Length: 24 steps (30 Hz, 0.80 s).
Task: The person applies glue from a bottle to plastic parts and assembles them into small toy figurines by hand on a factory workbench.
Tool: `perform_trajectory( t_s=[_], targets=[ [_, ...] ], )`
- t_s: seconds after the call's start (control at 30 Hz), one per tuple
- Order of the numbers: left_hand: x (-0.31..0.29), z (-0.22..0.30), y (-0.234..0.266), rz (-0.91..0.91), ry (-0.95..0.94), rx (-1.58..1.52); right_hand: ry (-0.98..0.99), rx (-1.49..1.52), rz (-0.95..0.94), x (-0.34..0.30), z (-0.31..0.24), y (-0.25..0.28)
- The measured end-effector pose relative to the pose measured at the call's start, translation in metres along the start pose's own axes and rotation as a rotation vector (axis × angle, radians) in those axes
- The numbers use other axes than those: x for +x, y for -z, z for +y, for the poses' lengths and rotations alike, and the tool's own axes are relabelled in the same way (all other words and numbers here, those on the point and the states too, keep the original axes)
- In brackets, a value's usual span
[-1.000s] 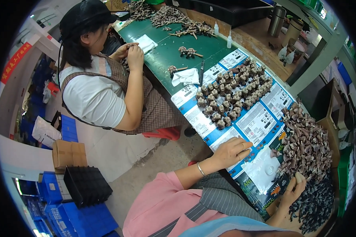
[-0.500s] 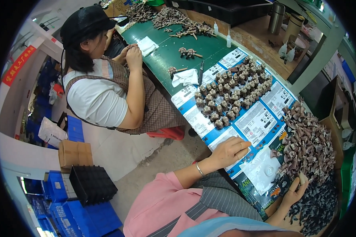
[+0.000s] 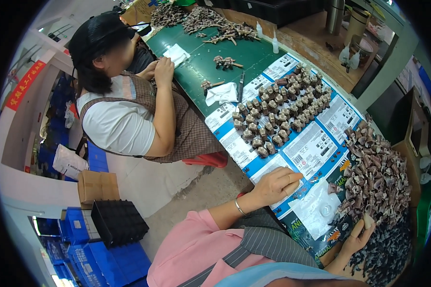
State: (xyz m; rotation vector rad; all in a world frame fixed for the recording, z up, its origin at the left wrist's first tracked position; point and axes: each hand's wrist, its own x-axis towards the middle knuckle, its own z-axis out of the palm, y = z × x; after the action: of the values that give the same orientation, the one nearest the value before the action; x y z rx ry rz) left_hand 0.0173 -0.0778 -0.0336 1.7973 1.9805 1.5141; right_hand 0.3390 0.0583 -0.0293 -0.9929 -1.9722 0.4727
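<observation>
My left hand [image 3: 276, 186] rests over the near edge of the printed blue-and-white sheets [image 3: 299, 149]. Its fingers are curled together, and what they hold, if anything, is hidden. A ring and a bracelet show on that hand and wrist. At the lower right, my right hand [image 3: 357, 239] reaches between a heap of brown, hollow plastic parts [image 3: 376, 174] and a heap of small dark pieces [image 3: 383, 251]. Its thumb and a pale-tipped finger are apart. Between my hands lies a clear plastic bag [image 3: 316, 210], with one brown part [image 3: 333, 188] beside it.
Rows of brown-and-tan assembled figures [image 3: 282, 112] stand on the sheets. A co-worker [image 3: 124, 105] sits at the left of the green table [image 3: 203, 64], both hands together. A white cloth [image 3: 221, 94], a dark pen-like tool [image 3: 241, 86] and small bottles [image 3: 275, 45] lie or stand farther off.
The view has shifted slightly. My left hand stays curled in place, and my right hand stays by the heaps with little movement. The co-worker's head has turned somewhat.
</observation>
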Motion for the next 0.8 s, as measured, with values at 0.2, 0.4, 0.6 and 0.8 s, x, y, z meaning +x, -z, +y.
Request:
perform_trajectory(
  t_s=[0.2, 0.4, 0.6, 0.8],
  targets=[
    [0.001, -0.004, -0.011, -0.058, 0.064, -0.042, -0.031, -0.019, 0.016, 0.001, -0.007, 0.003],
    [0.001, -0.01, -0.003, -0.06, 0.029, 0.056, -0.002, 0.039, 0.043, 0.017, -0.02, -0.009],
    [0.017, -0.015, 0.001, -0.212, 0.499, -0.366, -0.054, 0.123, 0.193, 0.012, -0.016, 0.008],
    [0.11, 0.012, -0.055, -0.351, -0.025, -0.004, -0.021, 0.153, 0.31, 0.002, -0.02, 0.021]
  ],
)
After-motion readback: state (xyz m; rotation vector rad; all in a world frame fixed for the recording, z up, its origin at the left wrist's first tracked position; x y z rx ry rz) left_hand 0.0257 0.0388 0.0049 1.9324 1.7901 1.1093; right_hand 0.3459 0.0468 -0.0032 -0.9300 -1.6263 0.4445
